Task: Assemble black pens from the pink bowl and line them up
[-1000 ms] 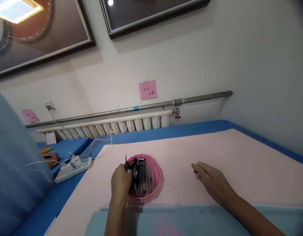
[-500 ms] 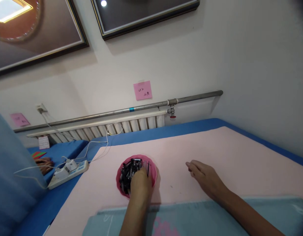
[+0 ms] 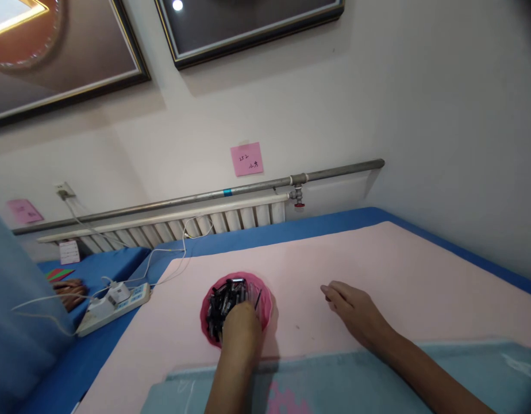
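A round pink bowl [image 3: 268, 290] with a wavy rim stands on the pink sheet, left of the middle. Inside lie many small black and clear tube-like pieces [image 3: 224, 302], and a thin dark stick [image 3: 257, 299] leans at the right side. My left hand [image 3: 242, 328] reaches down into the bowl from the front; the back of the hand hides its fingers and whatever they touch. To the right, my right hand [image 3: 351, 307] is over the pink sheet with its fingers curled closed and the thumb against them. Anything inside that grip is hidden.
A teal cloth [image 3: 334, 376] covers the near edge of the pink sheet [image 3: 347, 250]. A power strip [image 3: 114, 310] with white plugs and cables is at left, near a blue curtain [image 3: 24, 322] and another person's hand [image 3: 71, 294]. A radiator [image 3: 218, 221] lines the wall.
The whole view has shifted slightly. My left hand has sunk a little lower at the front of the bowl, and my right hand keeps the same closed pose.
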